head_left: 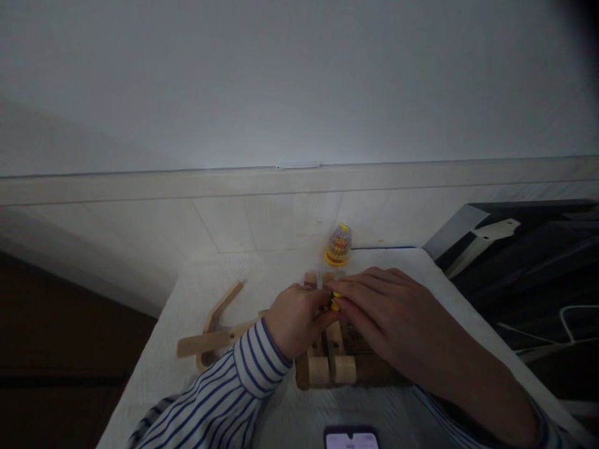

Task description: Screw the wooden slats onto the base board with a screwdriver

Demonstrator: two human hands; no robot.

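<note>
My left hand (298, 317) and my right hand (386, 312) meet over the middle of the table, fingertips pinched together. Between them shows a small yellow piece (336, 302), mostly covered by the fingers, so its kind is unclear. My right thumb and fingers close on it from the right, and my left fingers press against it from the left. Below the hands lie light wooden pieces with holes and blocky ends (336, 369), resting on a darker brown wooden board (374, 374) partly hidden by my right hand.
A clear container with a yellow base and top (339, 244) stands near the wall. Loose wooden strips (206, 343) lie left on the white table (154, 374). A phone (350, 439) lies at the front edge. Dark panels and a white bracket (496, 231) are at the right.
</note>
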